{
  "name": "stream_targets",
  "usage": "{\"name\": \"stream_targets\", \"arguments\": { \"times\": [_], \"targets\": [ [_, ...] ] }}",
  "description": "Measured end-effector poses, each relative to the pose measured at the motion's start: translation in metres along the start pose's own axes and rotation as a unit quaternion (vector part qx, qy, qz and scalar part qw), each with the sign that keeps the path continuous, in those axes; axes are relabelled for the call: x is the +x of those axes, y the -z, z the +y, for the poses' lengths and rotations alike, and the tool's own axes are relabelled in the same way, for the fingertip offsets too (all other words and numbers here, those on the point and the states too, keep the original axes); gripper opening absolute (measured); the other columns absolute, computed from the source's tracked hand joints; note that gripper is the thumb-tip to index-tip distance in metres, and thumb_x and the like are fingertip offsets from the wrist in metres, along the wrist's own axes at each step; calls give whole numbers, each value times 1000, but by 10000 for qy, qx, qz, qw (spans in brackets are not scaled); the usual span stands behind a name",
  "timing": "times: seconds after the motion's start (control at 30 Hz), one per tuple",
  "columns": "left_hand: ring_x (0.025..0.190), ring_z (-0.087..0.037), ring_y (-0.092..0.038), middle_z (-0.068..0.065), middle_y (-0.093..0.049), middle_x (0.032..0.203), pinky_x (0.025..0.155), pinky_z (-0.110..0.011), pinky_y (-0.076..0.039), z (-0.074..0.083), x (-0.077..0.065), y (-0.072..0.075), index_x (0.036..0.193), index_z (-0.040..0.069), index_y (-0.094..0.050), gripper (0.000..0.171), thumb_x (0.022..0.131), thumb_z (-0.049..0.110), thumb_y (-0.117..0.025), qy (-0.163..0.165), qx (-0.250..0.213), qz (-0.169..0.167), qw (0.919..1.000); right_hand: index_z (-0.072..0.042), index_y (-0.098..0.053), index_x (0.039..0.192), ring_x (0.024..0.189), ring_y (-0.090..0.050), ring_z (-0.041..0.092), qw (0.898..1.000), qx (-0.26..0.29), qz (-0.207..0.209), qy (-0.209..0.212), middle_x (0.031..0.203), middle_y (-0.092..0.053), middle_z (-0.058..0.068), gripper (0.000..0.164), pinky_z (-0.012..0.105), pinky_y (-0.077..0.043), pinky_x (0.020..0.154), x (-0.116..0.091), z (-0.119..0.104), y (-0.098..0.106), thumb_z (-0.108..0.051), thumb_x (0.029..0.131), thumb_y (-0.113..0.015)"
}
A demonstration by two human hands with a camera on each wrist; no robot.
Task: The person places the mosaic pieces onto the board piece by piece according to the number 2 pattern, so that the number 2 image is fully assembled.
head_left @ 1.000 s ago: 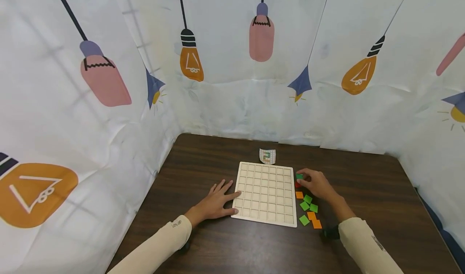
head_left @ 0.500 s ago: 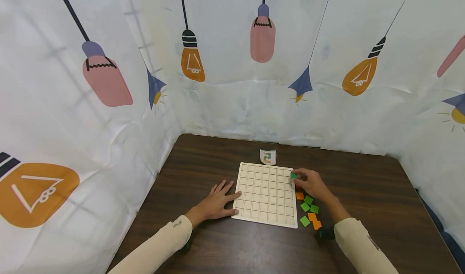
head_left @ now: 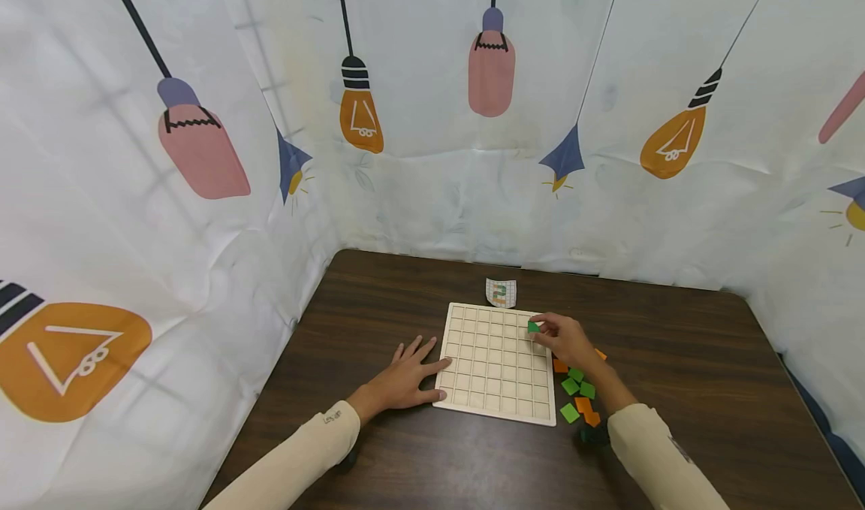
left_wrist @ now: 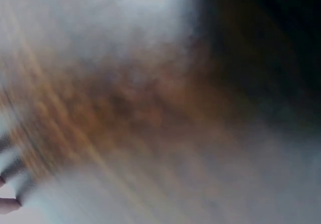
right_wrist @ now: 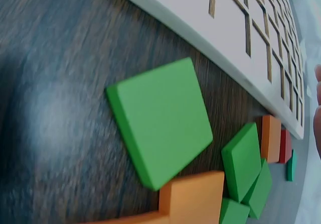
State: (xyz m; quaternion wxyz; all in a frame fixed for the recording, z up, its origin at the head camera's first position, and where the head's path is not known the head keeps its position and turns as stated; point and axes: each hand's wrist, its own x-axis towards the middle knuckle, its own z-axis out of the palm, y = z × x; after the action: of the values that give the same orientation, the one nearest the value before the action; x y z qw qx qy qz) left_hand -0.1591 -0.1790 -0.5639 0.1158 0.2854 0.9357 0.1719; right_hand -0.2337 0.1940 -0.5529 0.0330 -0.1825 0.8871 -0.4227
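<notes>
In the head view's lower half, right of centre, the right hand (head_left: 566,342) pinches a dark green tile (head_left: 533,328) at the upper right of the grid board (head_left: 495,367). Lower left of that tile, the left hand (head_left: 404,378), fingers spread, touches the board's left edge. Light green tiles (head_left: 570,413) lie right of the board.

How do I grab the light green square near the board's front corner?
Probably from above, over the bare table: pinch the thick edge facing that bare wood and the edge opposite. The light green square lies flat with nothing on top, and the orange tile crowds a different edge.
</notes>
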Motion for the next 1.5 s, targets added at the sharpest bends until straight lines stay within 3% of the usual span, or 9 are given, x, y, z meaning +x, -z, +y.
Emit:
{"name": "stream_targets", "arguments": {
  "times": [0.57,1.13,1.5],
  "targets": [
    [152,-49,-15,-17,-22,166,110,-77,-18,1,0,0,154,31,-43,67,96,62,-55,52,20,-46,10000,-4,-69,123,89,-65,20,9995,113,-185,-242,102,-70,12,31,32,-56,72,9,-1,-13,-14,94,-71],
    [152,-48,-16,-16,-22,166,111,-76,-18,-2,0,-3,154,33,-42,68,96,64,-54,29,77,28,10000,-3,-70,120,81,-64,18,9990,187,-168,-380,96,-69,11,28,28,-53,65,14,-8,-28,-11,93,-72],
    [152,-47,-17,-16,-23,166,111,-76,-18,-2,1,-4,154,33,-43,68,95,65,-54,67,64,61,9999,-3,-70,123,89,-65,24,9981,20,-166,-591,101,-69,14,31,34,-55,70,14,-11,-33,-11,94,-71]
  ]
}}
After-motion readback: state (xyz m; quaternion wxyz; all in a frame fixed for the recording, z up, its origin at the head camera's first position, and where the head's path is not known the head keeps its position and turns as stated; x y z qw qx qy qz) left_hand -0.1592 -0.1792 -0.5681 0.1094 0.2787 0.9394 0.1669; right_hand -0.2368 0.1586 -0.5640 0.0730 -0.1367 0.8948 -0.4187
